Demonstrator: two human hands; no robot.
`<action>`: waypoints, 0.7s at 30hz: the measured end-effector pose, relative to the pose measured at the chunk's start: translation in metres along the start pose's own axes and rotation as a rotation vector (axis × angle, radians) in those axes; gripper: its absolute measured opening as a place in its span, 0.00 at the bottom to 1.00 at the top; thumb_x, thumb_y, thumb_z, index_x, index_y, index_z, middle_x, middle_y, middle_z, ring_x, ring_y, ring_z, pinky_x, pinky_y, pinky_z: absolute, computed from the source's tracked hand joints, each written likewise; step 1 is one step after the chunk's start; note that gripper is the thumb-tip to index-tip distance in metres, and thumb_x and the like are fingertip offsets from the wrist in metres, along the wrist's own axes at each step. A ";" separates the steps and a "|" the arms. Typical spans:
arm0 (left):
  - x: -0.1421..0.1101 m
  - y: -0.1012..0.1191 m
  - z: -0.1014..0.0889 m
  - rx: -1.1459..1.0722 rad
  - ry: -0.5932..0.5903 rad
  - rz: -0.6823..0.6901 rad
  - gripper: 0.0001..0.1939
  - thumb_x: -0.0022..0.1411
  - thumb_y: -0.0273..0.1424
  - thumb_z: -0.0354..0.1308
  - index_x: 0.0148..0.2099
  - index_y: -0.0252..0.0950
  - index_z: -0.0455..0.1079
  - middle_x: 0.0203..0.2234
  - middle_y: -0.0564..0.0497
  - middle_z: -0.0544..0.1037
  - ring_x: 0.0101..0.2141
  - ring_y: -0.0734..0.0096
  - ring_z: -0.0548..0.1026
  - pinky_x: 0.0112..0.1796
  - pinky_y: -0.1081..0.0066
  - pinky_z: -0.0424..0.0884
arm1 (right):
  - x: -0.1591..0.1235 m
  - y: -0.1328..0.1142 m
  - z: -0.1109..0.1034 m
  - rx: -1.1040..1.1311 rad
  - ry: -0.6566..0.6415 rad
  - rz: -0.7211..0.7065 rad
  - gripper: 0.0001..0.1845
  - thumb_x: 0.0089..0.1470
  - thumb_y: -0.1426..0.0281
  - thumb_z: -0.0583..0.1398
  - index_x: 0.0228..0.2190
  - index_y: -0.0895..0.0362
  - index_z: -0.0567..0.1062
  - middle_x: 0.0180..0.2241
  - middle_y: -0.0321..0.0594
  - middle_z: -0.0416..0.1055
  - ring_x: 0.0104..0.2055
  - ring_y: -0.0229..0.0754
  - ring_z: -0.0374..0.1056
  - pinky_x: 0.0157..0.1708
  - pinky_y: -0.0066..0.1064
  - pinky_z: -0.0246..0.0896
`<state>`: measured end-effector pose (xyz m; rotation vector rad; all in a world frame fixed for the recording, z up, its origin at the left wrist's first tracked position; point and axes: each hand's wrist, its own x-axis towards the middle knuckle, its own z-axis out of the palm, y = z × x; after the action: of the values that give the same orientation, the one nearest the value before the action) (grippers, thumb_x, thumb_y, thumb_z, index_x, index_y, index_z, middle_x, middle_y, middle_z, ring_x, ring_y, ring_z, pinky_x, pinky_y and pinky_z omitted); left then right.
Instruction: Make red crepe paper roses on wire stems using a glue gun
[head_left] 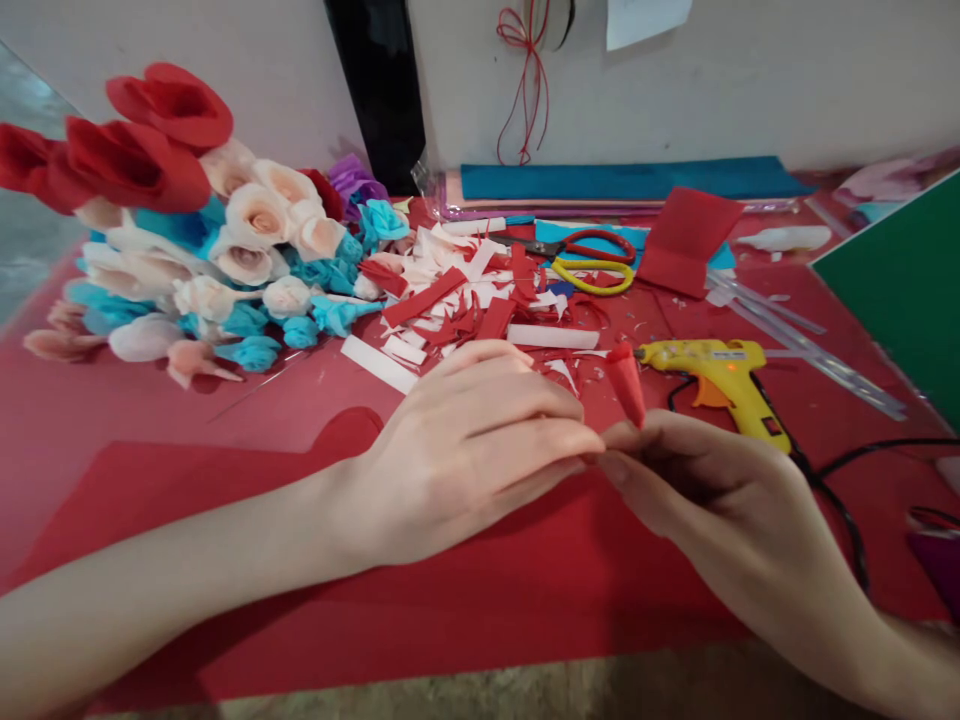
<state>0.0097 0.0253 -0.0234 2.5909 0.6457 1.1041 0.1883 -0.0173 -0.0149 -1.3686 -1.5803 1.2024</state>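
Note:
My left hand (480,450) reaches in from the left, palm down, its fingers pressed together. At the middle its fingertips meet those of my right hand (705,510), whose thumb and index finger are pinched. Rising from behind the right index finger is a narrow red paper bud (625,383), rolled into a cone. Its lower end is hidden by the right fingers. Whatever the left fingertips pinch is too small or covered to make out. Just behind the right hand lies a yellow glue gun (731,370), its nozzle close to the bud.
Paper flowers (255,215) in red, cream and blue are heaped at the left. Behind my hands are paper scraps (442,300) and scissors (592,262). Red sheets (187,500) lie under my left arm. Glue sticks (817,340) and a black cord (847,520) are at the right.

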 end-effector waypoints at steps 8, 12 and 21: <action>-0.001 -0.001 -0.003 0.185 0.004 0.120 0.04 0.58 0.24 0.57 0.32 0.34 0.71 0.28 0.55 0.79 0.29 0.75 0.72 0.44 0.64 0.67 | 0.001 0.008 -0.002 0.170 -0.083 0.132 0.04 0.53 0.69 0.59 0.28 0.54 0.73 0.17 0.28 0.59 0.18 0.25 0.50 0.15 0.17 0.44; -0.002 -0.006 0.000 0.182 -0.001 0.040 0.01 0.56 0.24 0.58 0.33 0.33 0.70 0.28 0.53 0.78 0.29 0.76 0.72 0.46 0.64 0.65 | 0.002 0.014 -0.005 0.300 -0.074 0.192 0.07 0.55 0.65 0.58 0.29 0.53 0.73 0.19 0.29 0.57 0.19 0.26 0.48 0.17 0.19 0.43; -0.004 -0.031 0.009 0.045 -0.103 -0.132 0.03 0.58 0.25 0.54 0.31 0.32 0.66 0.26 0.52 0.74 0.30 0.76 0.70 0.39 0.73 0.67 | 0.004 0.015 -0.004 0.563 -0.077 0.255 0.05 0.54 0.68 0.58 0.28 0.54 0.74 0.18 0.30 0.53 0.20 0.27 0.47 0.17 0.19 0.43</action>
<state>0.0046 0.0497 -0.0435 2.5809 0.8121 0.9192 0.1960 -0.0131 -0.0283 -1.1732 -1.0107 1.7105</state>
